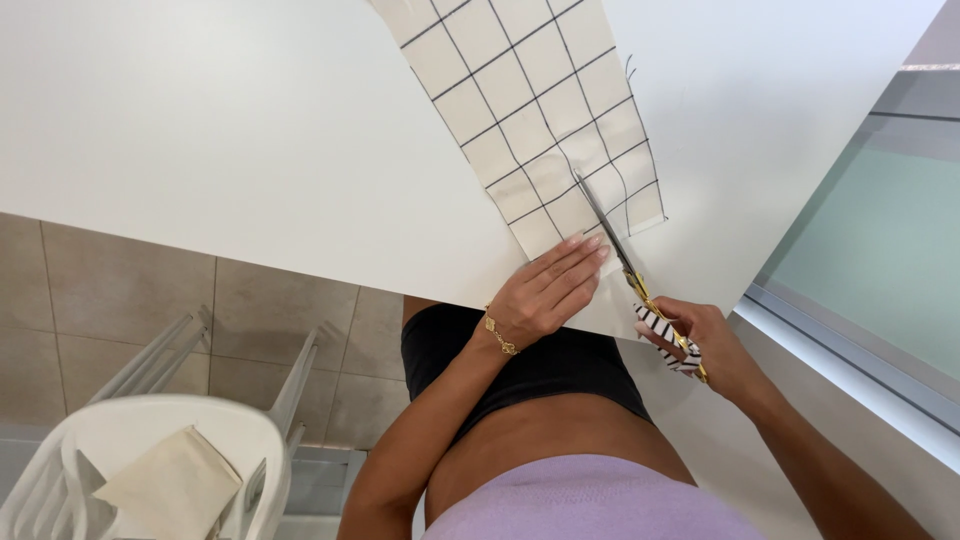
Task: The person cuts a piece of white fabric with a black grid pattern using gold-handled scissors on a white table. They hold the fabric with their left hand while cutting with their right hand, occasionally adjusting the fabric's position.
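Between my hands lies the checked fabric (pixel 540 120), scissors (pixel 612 240) biting into its near edge. My left hand (pixel 545 290) presses it flat, fingers spread; my right hand (pixel 700 345) grips the striped handles. If it slips on the white table (pixel 200 130), the cut could wander off the line.
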